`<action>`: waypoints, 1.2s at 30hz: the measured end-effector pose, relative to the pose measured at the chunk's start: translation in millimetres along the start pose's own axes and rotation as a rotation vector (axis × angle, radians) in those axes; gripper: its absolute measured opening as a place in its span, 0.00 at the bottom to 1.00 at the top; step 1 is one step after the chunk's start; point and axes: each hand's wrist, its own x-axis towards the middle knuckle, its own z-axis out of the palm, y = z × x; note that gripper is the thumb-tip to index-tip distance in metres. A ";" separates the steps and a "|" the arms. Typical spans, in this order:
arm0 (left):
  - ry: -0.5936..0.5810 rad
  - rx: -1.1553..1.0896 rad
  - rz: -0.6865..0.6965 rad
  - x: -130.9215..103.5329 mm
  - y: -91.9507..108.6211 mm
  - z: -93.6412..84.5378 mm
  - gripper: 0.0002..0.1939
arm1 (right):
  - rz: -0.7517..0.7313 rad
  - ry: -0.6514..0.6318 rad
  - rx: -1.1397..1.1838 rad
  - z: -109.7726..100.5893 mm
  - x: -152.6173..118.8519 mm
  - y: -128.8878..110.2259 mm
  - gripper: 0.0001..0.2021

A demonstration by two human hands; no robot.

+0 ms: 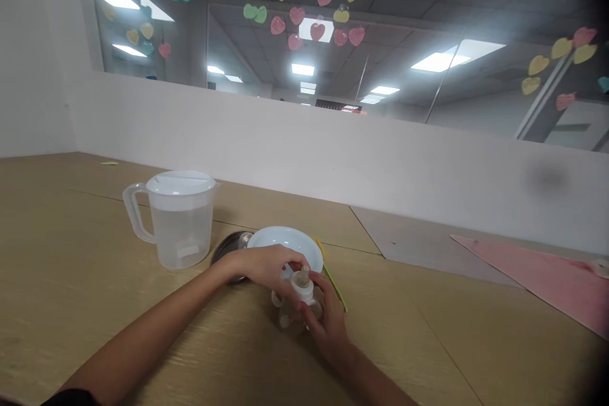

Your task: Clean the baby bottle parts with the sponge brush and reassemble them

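A baby bottle (304,295) with a white collar, a clear nipple and side handles is between my two hands, over the front middle of the table. My left hand (269,269) reaches across from the left, its fingers curled at the collar and nipple. From the right, my right hand (329,320) wraps the bottle's side, thumb toward the front. Just behind the hands sits a white bowl (280,236). A dark round metal dish (223,250) lies left of the bowl, partly hidden by my left wrist, with a small clear cap (244,240) at its edge.
A lidded clear pitcher (183,228) stands to the left, apparently holding water. A thin green stick (339,292) with a yellow end lies right of the bowl. A pink board (542,282) lies at the far right. Behind the wooden table (419,330) rises a white wall (266,139) below a window.
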 end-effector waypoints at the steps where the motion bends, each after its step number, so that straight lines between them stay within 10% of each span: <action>1: 0.006 0.011 0.011 0.5 -0.3 -0.5 0.21 | 0.001 -0.001 -0.007 0.3 -0.4 1.0 0.19; 17: -0.095 -0.074 0.054 -8.7 -5.8 -6.3 0.32 | 0.037 0.042 0.003 1.3 -0.4 0.2 0.21; 36: 0.048 -0.003 0.059 1.9 1.6 9.5 0.38 | -0.011 0.030 -0.032 -0.7 -0.4 7.7 0.19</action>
